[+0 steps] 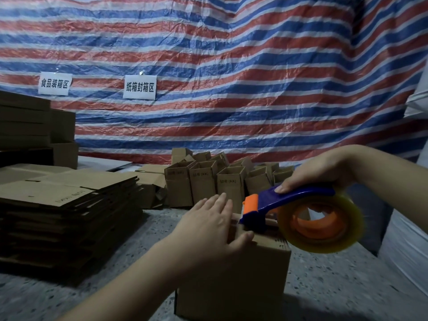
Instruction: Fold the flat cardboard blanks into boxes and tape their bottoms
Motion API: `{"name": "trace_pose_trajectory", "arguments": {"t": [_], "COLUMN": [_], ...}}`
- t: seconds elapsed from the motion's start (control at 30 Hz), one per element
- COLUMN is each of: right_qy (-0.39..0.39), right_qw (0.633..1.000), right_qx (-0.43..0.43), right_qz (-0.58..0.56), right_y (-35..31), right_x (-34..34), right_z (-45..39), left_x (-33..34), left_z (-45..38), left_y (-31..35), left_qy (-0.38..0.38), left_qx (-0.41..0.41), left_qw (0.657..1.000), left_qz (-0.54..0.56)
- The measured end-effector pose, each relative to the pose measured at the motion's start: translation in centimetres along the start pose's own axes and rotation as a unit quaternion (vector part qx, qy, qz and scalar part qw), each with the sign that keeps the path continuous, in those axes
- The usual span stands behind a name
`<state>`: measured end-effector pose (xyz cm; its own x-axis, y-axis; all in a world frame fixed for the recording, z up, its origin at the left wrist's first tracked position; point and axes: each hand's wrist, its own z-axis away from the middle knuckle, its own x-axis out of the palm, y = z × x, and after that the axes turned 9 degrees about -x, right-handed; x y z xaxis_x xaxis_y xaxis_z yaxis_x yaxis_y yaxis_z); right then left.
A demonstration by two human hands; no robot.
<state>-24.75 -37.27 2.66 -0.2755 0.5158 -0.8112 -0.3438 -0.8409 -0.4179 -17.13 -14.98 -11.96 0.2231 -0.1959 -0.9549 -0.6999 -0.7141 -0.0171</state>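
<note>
Folded box near the floor's front edge, flaps steadied by the flat, open left hand; right hand grips the tape dispenser, best drawn level along the seam, pressed firmly.

The single head camera is sitting at the person's eye level, looking forward and slightly down along both forearms. It is hanging close over the box on the floor, with the left hand and right hand filling the lower frame. Its wide lens is bending the striped tarp behind. The blanks are lying at its left edge, the folded boxes straight ahead.
</note>
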Motion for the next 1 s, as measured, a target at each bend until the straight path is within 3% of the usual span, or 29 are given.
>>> {"name": "trace_pose_trajectory", "arguments": {"t": [0.4, 0.6, 0.87, 1.0], "right_qy": [-0.007, 0.005, -0.032, -0.002], "right_qw": [0.998, 0.998, 0.996, 0.998], "right_qx": [-0.065, -0.053, -0.068, -0.063], "right_qz": [-0.012, -0.041, -0.047, -0.013], "right_y": [2.6, 5.4, 7.6, 7.0], "right_x": [-0.7, -1.8, 0.9, 1.1], "right_z": [0.9, 2.1, 1.8, 1.8], "left_x": [1.0, 1.0, 0.5, -0.6], "left_z": [0.2, 0.1, 0.1, -0.6], "left_y": [0.7, 0.8, 1.1, 1.8], "left_qy": [-0.003, 0.005, -0.043, -0.054], "left_qx": [0.018, 0.014, 0.027, 0.028], "left_qw": [1.0, 1.0, 0.999, 0.997], "left_qz": [0.004, 0.002, -0.016, -0.037]}}
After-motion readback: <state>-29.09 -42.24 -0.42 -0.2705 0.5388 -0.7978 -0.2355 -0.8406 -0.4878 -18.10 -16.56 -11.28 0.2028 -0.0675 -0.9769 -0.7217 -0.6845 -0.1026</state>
